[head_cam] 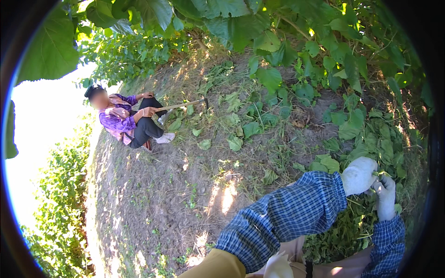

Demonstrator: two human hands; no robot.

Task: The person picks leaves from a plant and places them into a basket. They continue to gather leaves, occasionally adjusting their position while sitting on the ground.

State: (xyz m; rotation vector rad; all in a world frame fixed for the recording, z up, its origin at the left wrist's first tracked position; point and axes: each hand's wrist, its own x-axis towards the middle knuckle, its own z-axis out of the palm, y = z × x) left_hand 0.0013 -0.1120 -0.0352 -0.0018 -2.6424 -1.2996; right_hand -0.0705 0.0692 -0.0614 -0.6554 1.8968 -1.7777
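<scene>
My left hand (359, 176), in a white glove, comes in from the left under a blue plaid sleeve. My right hand (385, 193), also gloved, meets it fingertip to fingertip. Between them the fingers of both hands pinch a small green plant piece (381, 172), seemingly a stem; the gloves cover most of it. Large cut or fallen green leaves (384, 142) lie heaped just beyond the hands. Beneath the hands and beside my legs is another pile of leafy cuttings (333, 239).
A person (121, 118) in a purple patterned top and dark cap sits low on the ground at the left, holding a wooden-handled hoe (184, 104). Leafy branches (271, 78) hang overhead and ahead. Loose leaves (235, 143) and dry grass lie on the soil.
</scene>
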